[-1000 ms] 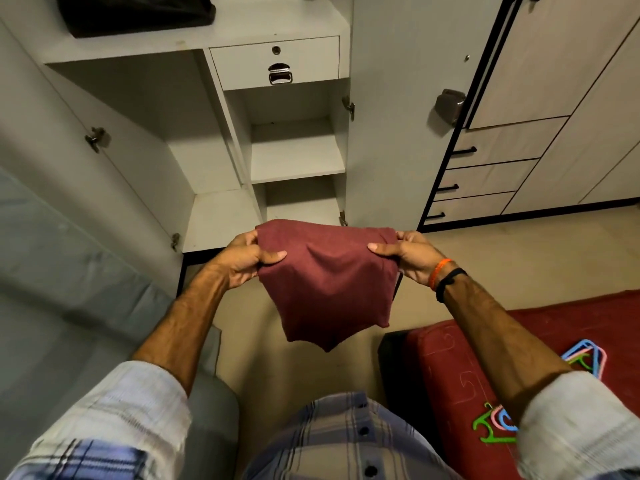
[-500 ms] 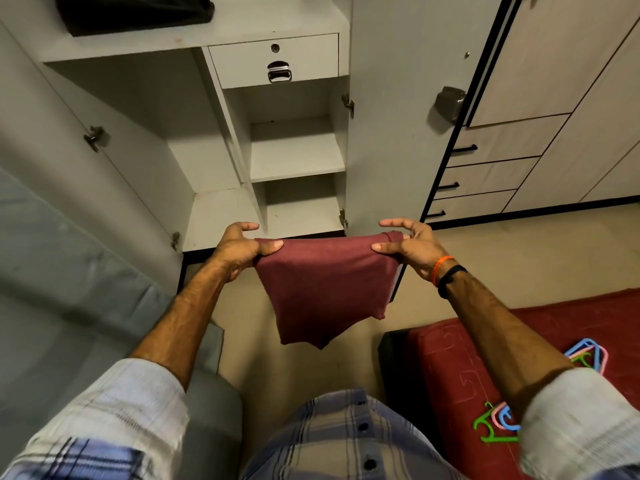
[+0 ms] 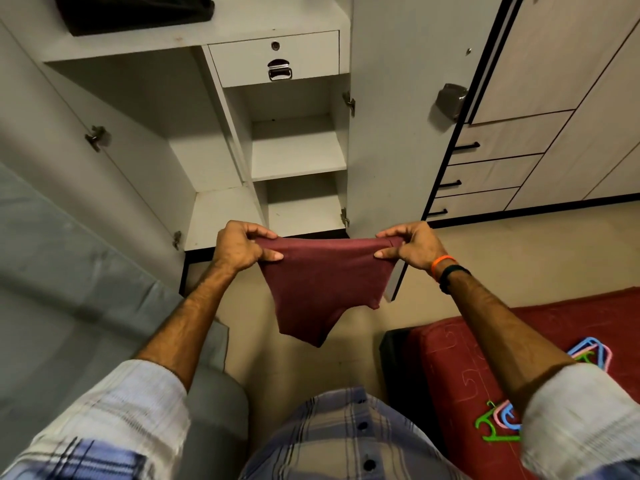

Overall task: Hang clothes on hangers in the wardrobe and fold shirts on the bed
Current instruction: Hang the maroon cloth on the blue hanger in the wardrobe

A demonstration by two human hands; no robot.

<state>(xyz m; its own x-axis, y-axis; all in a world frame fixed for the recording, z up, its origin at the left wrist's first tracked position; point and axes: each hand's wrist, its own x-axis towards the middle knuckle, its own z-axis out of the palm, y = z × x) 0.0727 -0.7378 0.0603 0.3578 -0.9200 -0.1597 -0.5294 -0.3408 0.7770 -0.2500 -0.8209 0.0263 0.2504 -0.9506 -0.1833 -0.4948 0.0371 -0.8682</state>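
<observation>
The person stands facing the open wardrobe [image 3: 194, 140] with a maroon shirt [image 3: 322, 289] stretched between both hands, in the air above the floor and short of the wardrobe's bottom shelf [image 3: 304, 216]. The left hand [image 3: 239, 249] pinches one top corner of the cloth, thumb on the near face and fingers curled over the far edge; the right hand [image 3: 408, 247] does the same at the other corner. Each grip is closed firmly on fabric, and the top edge runs taut between them while the rest hangs down to a loose point.

The shirt looks already folded over on itself (the hanging part is short and seems to be layered), so the step in hand is probably the folding of a shirt, or carrying a folded one toward a shelf. The next move would call for keeping both corners level and either doubling the cloth once more or laying it flat, on the red bed [image 3: 536, 327] at the right or on a shelf.

How many layers the shirt has, and whether sleeves are tucked behind, cannot be told. A bundle of coloured hangers [image 3: 498, 420] lies on the bed, partly hidden by the right forearm. A dark object on the wardrobe's top ledge is cut off by the frame.
</observation>
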